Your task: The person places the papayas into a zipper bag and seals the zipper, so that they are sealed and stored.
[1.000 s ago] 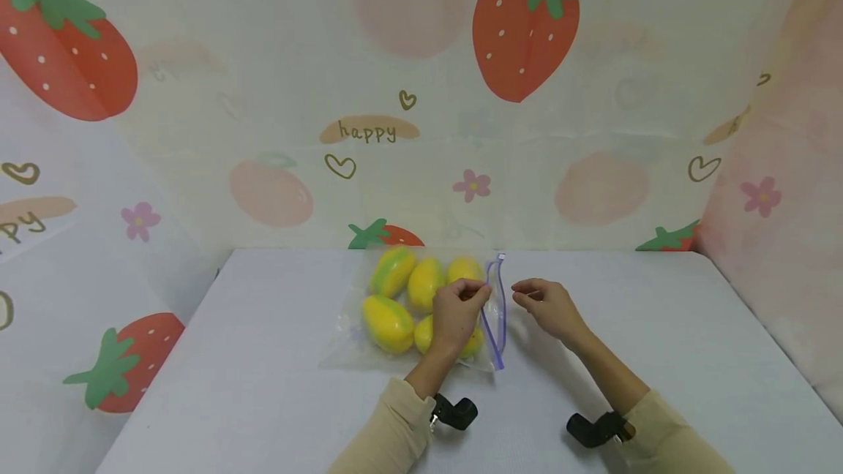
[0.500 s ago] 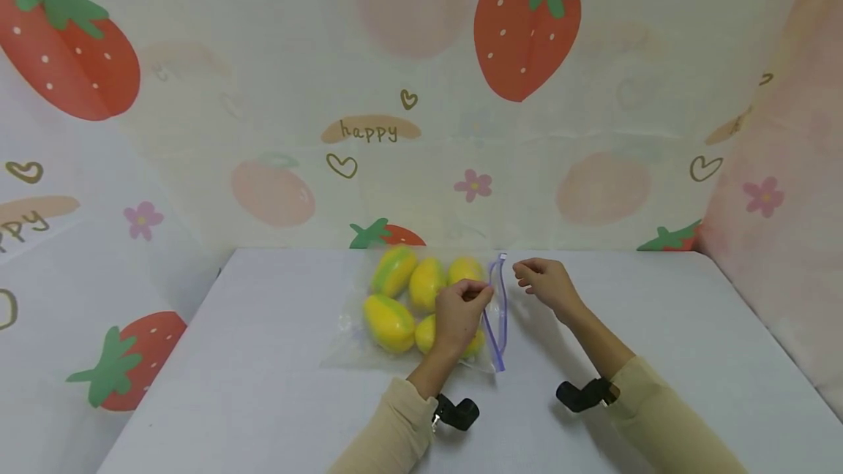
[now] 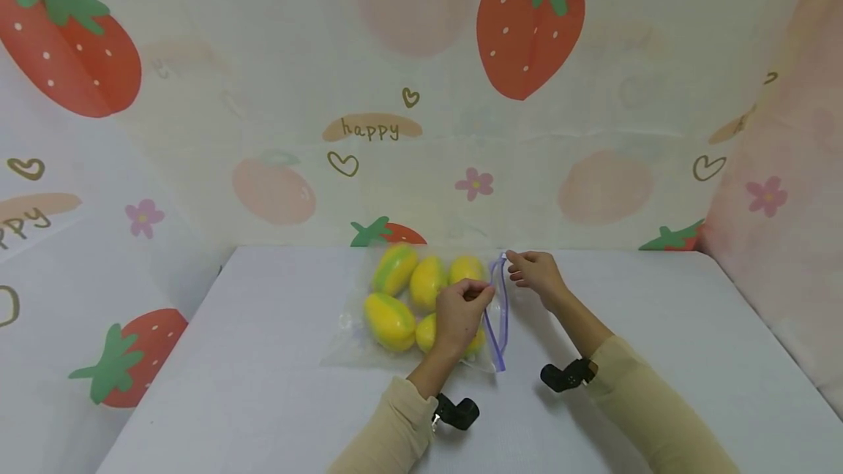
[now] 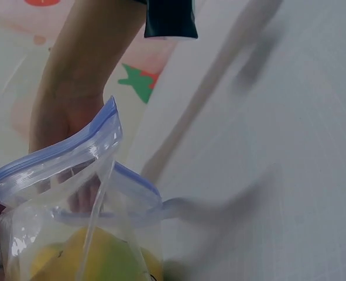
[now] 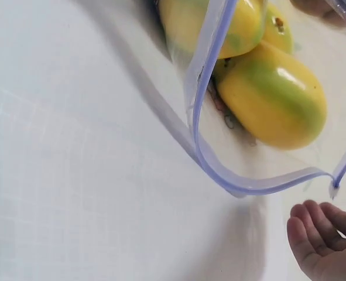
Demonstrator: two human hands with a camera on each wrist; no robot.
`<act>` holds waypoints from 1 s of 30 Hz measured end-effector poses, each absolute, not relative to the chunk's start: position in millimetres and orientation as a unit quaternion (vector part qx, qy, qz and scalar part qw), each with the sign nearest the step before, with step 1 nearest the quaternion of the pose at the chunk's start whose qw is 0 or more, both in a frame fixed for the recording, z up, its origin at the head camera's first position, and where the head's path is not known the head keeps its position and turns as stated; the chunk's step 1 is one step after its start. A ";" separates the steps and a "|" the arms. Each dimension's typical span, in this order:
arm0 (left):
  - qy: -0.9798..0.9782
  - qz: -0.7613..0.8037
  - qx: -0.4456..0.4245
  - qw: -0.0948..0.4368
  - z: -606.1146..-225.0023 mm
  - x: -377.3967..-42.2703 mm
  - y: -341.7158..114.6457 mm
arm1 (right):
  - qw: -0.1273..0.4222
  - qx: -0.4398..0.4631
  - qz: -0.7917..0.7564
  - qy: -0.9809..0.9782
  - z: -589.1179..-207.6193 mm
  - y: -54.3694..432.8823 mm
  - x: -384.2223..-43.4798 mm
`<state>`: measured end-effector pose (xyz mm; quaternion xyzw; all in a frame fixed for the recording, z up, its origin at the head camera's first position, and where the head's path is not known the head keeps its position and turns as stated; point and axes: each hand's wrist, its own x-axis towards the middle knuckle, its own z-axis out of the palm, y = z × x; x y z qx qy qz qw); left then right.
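Observation:
A clear zip bag (image 3: 505, 313) lies on its side in the head view, its purple-edged mouth agape toward the right. Inside are several yellow-green mangoes (image 3: 390, 322). My left hand (image 3: 457, 317) pinches the near-side lip of the mouth between thumb and fingers, partly covering the fruit. At the far corner of the mouth is my right hand (image 3: 538, 278), fingertips right at the small pale slider (image 5: 335, 190). In the right wrist view, its fingers (image 5: 316, 221) are loosely curved just below the slider, with a little gap showing.
The bag rests on a white-covered table (image 3: 632, 342), toward its back edge. Behind rises a cloth backdrop (image 3: 421, 189) printed with strawberries and hearts. A black wrist camera (image 3: 457, 412) is strapped to the left wrist, another camera (image 3: 566, 375) to the right.
My right hand has moved up and left, from beside the bag's mouth to its far corner at the slider. My left hand and the bag have stayed in place.

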<state>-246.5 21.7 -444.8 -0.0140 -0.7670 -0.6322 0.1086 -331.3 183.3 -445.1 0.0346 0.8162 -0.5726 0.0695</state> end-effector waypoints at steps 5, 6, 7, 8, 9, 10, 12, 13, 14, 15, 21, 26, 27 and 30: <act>-0.763 -0.637 -0.012 0.106 -444.9 -246.5 21.8 | 0.094 0.041 -0.565 0.819 -445.8 179.0 -337.8; -0.762 -0.639 -0.011 0.106 -445.3 -246.4 21.9 | 0.095 0.042 -0.566 0.818 -446.5 178.2 -338.9; -0.760 -0.641 -0.009 0.107 -445.4 -246.2 22.1 | 0.096 0.045 -0.568 0.816 -447.6 177.6 -339.8; -0.759 -0.642 -0.007 0.107 -445.5 -246.0 22.3 | 0.097 0.048 -0.571 0.814 -448.7 177.0 -340.7; -0.758 -0.643 -0.006 0.107 -445.7 -245.9 22.4 | 0.099 0.052 -0.576 0.810 -449.9 176.3 -341.7; -0.757 -0.644 -0.006 0.108 -446.0 -246.0 22.4 | 0.102 0.055 -0.579 0.807 -450.8 175.8 -342.7; -0.757 -0.644 -0.005 0.109 -446.4 -246.4 22.1 | 0.110 0.061 -0.588 0.799 -452.3 174.9 -344.7; -0.758 -0.643 -0.006 0.110 -446.7 -246.7 22.0 | 0.112 0.067 -0.593 0.795 -452.7 174.5 -345.8; -0.760 -0.641 -0.006 0.109 -447.1 -247.1 21.9 | 0.114 0.069 -0.595 0.792 -452.8 174.2 -346.6; -0.763 -0.638 -0.007 0.108 -447.4 -247.4 21.8 | 0.112 0.072 -0.598 0.790 -452.6 173.9 -347.5; -0.801 -0.592 -0.029 0.083 -446.9 -246.6 22.1 | 0.087 0.072 -0.611 0.784 -446.5 172.9 -351.0; -0.842 -0.535 -0.046 0.058 -445.8 -242.6 24.1 | 0.074 0.082 -0.616 0.780 -440.6 172.6 -352.8; -0.847 -0.527 -0.046 0.050 -445.7 -241.7 24.5 | 0.073 0.085 -0.618 0.778 -440.2 172.3 -353.5; -0.858 -0.511 -0.052 0.020 -444.3 -239.1 24.2 | 0.071 0.086 -0.622 0.775 -440.8 170.6 -355.9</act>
